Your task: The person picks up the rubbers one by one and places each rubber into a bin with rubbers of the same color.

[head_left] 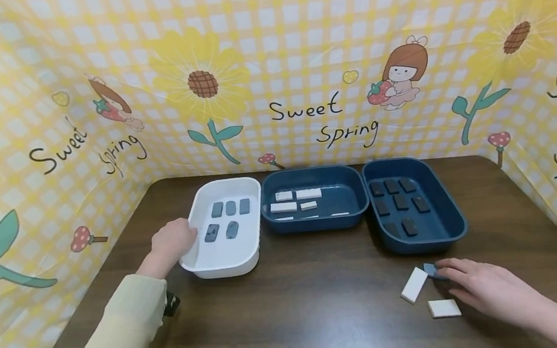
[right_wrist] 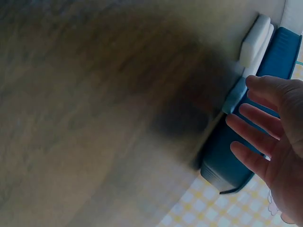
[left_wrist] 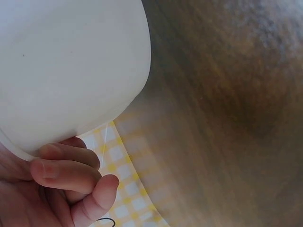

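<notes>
My left hand grips the left side of a white plastic bin, its fingers curled at the rim in the left wrist view. Several grey-blue tiles lie inside that bin. At the front right, my right hand reaches over a small blue tile on the table, its fingers partly covering it. Loosely spread fingers show in the right wrist view; whether they touch the tile I cannot tell. Beside the blue tile lie a slanting white tile and a second white tile.
A dark blue bin holding several white tiles stands at the back middle. Right of it, another dark blue bin holds several dark tiles. The wooden table is surrounded by a yellow checked cloth.
</notes>
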Tool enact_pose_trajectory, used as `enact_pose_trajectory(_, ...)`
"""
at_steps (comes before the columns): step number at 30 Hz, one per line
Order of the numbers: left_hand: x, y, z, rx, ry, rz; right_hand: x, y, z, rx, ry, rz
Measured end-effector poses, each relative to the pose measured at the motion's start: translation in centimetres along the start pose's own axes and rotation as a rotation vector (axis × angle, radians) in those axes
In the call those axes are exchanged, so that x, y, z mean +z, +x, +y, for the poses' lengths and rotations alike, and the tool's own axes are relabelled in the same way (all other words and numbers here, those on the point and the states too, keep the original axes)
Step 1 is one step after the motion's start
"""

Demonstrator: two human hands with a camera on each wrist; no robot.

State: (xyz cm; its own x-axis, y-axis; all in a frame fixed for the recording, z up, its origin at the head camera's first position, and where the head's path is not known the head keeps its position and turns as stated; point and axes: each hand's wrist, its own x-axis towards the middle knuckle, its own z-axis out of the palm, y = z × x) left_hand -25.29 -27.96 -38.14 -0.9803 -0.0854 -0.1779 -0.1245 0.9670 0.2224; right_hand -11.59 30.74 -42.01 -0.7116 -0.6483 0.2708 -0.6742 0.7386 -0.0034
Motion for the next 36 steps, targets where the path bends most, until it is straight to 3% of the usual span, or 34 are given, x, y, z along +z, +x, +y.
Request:
enact_pose_trajectory(7,0.0,0.1,0.1,-0.001,0.002,-0.010,0.2,0.1,0.1,0.034,0.017,-0.029)
enact_pose_trajectory(14,0.0,0.1,0.1,-0.006,0.010,-0.004,1.1,0.6,-0.2,0.060,0.005,0.090)
enact_pose_trajectory(17,-0.1,0.1,0.2,-0.008,0.002,-0.005,1.2,1.0,-0.4,0.101,0.002,0.099)
enact_pose_trajectory(20,-0.2,0.1,0.3,-0.005,-0.001,0.000,1.1,1.4,-0.5,0.160,0.005,0.065)
enact_pose_trajectory(26,0.0,0.0,0.2,-0.006,0.007,-0.009,0.7,1.4,-1.0,0.282,0.041,-0.078)
enact_pose_trajectory(36,-0.1,-0.3,0.3,-0.007,-0.006,0.005,-0.2,0.8,-1.0,0.222,0.006,-0.128)
